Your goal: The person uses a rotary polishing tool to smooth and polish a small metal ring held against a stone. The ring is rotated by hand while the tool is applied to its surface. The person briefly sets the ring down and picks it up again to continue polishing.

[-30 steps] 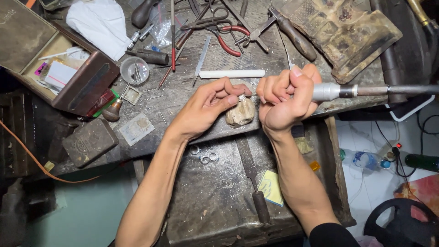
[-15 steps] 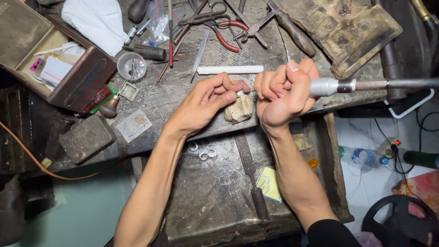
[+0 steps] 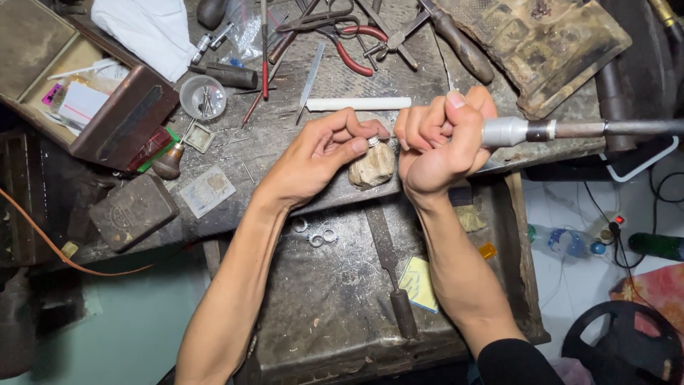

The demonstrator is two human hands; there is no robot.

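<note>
Left hand [image 3: 324,153] pinching a small silver ring [image 3: 372,142] between thumb and fingertips, pressed onto the worn wooden bench pin [image 3: 372,167] at the bench edge. Right hand [image 3: 442,139] fisted tight round a rotary handpiece [image 3: 516,131], its tip hidden between the hands, its flexible shaft running off to the right. Compared with half a second ago: same grips, both hands hardly moved against the pin, no visible change in the ring's place. White rod [image 3: 358,104] lying just beyond the knuckles, red-handled pliers [image 3: 349,44] farther back, file [image 3: 390,278] in the tray below.
</note>
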